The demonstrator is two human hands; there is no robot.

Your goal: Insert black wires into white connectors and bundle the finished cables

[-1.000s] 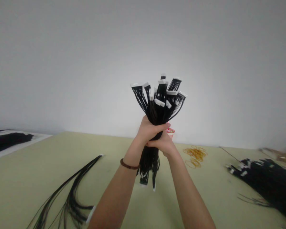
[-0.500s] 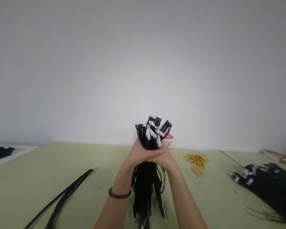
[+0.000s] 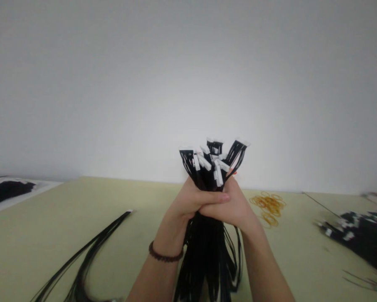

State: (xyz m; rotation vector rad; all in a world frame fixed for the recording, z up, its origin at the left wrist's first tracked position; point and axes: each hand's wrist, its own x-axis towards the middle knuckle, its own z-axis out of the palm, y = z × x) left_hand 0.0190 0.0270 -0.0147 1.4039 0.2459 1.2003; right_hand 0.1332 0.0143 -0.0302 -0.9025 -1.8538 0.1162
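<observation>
We are holding a thick bundle of black wire harnesses (image 3: 207,262) upright in front of us, just above the desk (image 3: 50,235), with its white connectors (image 3: 214,162) fanning out at the top and its loose wires hanging below our hands. Our grip is clamped firmly around the bundle's middle: our left hand (image 3: 188,201) is wrapping across from 9 o'clock, its fingers (image 3: 211,198) lying over the back of our right hand (image 3: 230,205), which is closing in from 3 o'clock. The two hands are pressing together and hiding the bundle's waist, so we cannot tell whether anything is binding it there.

A brown beaded bracelet (image 3: 165,252) is circling our left wrist. At about 3 o'clock from our hands, a loose cluster of amber rubber bands (image 3: 268,208) is lying on the desk. More material is lying apart from what we are holding: a large heap of black harnesses with white connectors (image 3: 362,237) is sitting at 4 o'clock, a thin sheaf of black wires (image 3: 94,251) is curving across the desk at 8 o'clock, and a dark bundle of wires (image 3: 6,192) is resting on a white sheet (image 3: 40,188) at 9 o'clock.
</observation>
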